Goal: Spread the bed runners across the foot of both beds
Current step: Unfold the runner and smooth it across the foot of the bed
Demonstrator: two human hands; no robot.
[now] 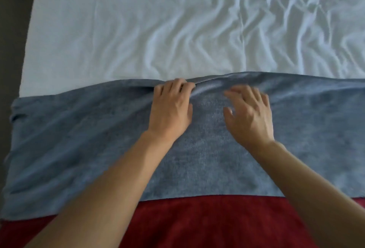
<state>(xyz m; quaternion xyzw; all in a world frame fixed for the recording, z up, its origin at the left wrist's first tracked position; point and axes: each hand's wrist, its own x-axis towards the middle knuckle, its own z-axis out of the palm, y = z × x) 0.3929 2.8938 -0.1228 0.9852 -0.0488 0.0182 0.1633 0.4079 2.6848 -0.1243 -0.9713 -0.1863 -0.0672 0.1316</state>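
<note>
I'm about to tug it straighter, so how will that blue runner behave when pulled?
Probably floppy: the blue runner bunches into a ridge where the left hand pinches its far edge. Its napped surface may cling to the white sheet, dragging wrinkles rather than sliding.

Head view, close, looking down, bed point(118, 30)

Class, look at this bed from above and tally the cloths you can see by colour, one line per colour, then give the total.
White: 1, the wrinkled white sheet
Blue-grey: 1, the blue-grey runner, whose far edge the left hand grips; the right hand is blurred above it
Dark red: 1, the dark red cloth at the near edge
Total: 3 cloths
</note>
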